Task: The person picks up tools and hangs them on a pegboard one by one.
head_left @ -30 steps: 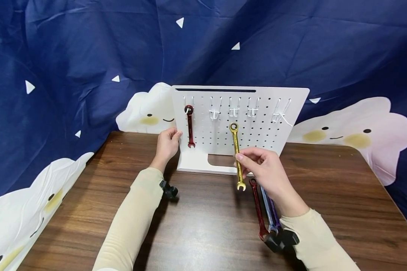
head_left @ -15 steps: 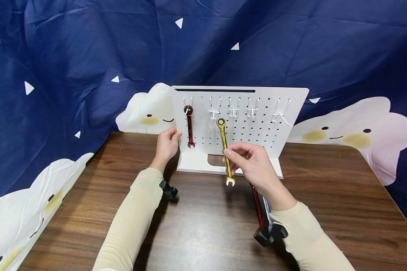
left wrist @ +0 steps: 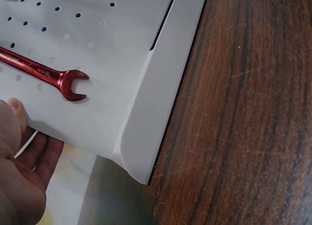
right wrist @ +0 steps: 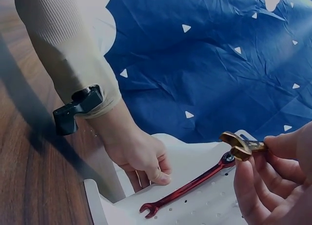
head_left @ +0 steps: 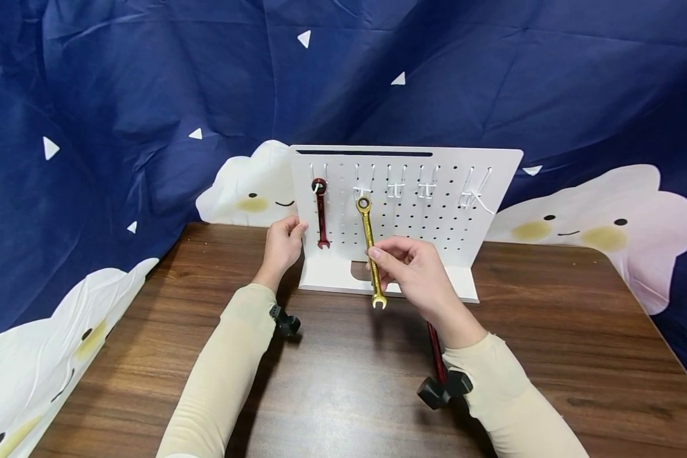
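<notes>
A white pegboard [head_left: 343, 150] stands upright on the table, and my left hand [head_left: 283, 245] grips its left edge, thumb on the front and fingers behind. On the leftmost hook hangs a red combination wrench [head_left: 322, 219], its open end pointing down. My right hand [head_left: 415, 270] pinches a gold combination wrench [head_left: 369, 232] by the middle of its shaft. Its ring end is up, just in front of the lower part of the second hook [head_left: 362, 189]; contact between them cannot be told. In the right wrist view, the gold wrench's open end [right wrist: 242, 146] points toward the camera.
Further white hooks [head_left: 395, 189] are fixed to the board on the right. Another red wrench [head_left: 436, 353] lies on the wooden table [head_left: 332, 388], partly under my right forearm. A blue curtain [head_left: 343, 83] with clouds hangs behind.
My right hand has carried the gold wrench left and slightly up, from below the third hook to the second. The forearm now covers the blue and purple wrenches. My left hand stays put.
</notes>
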A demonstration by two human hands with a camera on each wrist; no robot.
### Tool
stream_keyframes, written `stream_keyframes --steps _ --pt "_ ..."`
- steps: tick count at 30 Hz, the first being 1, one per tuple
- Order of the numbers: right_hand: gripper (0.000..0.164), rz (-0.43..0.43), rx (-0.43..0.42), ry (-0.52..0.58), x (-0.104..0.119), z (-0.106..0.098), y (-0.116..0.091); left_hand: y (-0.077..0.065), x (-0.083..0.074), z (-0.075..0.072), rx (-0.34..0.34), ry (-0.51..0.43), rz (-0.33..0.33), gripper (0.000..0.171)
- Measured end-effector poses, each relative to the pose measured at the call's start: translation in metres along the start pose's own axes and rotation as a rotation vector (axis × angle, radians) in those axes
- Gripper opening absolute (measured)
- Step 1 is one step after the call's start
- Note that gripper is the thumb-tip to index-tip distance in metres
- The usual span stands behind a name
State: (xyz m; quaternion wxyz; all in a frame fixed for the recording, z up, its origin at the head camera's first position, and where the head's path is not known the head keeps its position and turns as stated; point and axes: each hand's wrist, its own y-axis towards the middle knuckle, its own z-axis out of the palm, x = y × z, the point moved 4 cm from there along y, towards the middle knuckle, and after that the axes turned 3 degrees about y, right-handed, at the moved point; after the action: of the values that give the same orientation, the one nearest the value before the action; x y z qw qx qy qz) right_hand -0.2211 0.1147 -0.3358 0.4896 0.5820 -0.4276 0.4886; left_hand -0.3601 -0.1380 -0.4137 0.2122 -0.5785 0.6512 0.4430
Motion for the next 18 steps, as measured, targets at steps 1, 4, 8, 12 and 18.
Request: stream_keyframes --steps 1,4,8,12,18 --pt "0.023 0.003 0.0 0.005 -0.001 0.0 0.001 0.0 0.0 0.0 0.0 -0.004 0.002 0.028" --pt "0.024 0.013 -0.006 0.02 -0.004 0.001 0.002 0.0 0.0 0.0 0.002 -0.008 0.003 0.029" --pt "0.024 0.032 -0.008 0.038 -0.009 0.001 0.005 0.0 0.0 0.001 0.003 -0.008 0.002 0.028" --pt "0.022 0.07 -0.016 0.048 -0.018 0.001 0.01 0.001 0.0 0.001 0.002 0.0 -0.001 0.028" --pt "0.031 0.148 -0.075 0.036 -0.032 -0.002 0.023 0.0 0.0 0.0 0.001 0.0 -0.005 0.028"
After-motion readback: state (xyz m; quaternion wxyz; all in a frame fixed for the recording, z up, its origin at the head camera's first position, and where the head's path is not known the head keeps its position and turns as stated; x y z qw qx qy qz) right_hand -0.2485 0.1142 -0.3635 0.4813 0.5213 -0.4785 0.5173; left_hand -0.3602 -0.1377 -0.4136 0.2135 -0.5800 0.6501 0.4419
